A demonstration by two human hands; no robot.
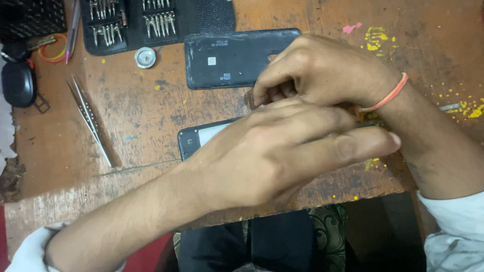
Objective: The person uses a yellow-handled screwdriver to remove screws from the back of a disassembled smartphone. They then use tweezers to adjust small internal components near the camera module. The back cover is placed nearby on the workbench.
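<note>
Opened phone (pixel 194 141): dark frame, pale interior showing at its left end, flat on the wooden table (pixel 136 111) near the front edge, largely covered by both hands.

Left hand (pixel 272 151): laid palm-down across the phone, fingers extended toward the right, flat and loosely together; whether anything is pinched beneath cannot be told.

Right hand (pixel 322 70): just behind the left, fingers curled inward with tips pressed together at the phone's upper edge; item between them hidden. Orange band (pixel 390 93) on the wrist.

Back cover (pixel 232 58): black, detached, lying flat just behind the right hand, partly overlapped by its knuckles.

Tweezers (pixel 91 118): metal, lying diagonally, well left of the phone.

Small round metal cap (pixel 145 57): left of the back cover.

Screwdriver bit case (pixel 131 22): black, open, rows of silver bits, at the table's far edge.

Black oval case (pixel 17 83): far left edge.

Yellow and pink paint flecks (pixel 375 40): scattered at far right of the tabletop.
</note>
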